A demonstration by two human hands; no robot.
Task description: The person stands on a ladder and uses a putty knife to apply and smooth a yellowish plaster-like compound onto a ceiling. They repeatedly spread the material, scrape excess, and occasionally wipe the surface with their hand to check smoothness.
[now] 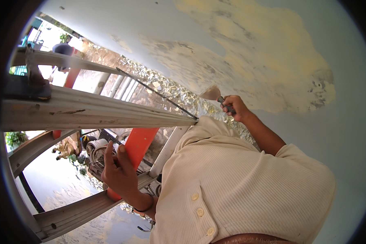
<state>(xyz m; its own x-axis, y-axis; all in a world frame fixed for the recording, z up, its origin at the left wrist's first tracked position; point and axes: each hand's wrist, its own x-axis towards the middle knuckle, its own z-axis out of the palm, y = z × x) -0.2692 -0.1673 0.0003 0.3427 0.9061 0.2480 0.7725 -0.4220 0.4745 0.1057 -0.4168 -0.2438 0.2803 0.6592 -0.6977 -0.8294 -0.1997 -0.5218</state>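
Note:
My right hand is closed round the dark handle of a scraper. Its wide, flared blade points up and left, next to the wall, where pale blue paint has come away in large cream and grey patches. Whether the blade touches the wall I cannot tell. Lower on the left, my left hand is raised with its fingers apart and nothing visible in them. It is beside an orange step of a metal ladder, whose rails stretch across the left side.
Flaked paint litters the ground along the wall's foot. A thin dark rod slants near the ladder's top rail. Buckets and other clutter lie below, beyond the rungs. Plants show at the far left.

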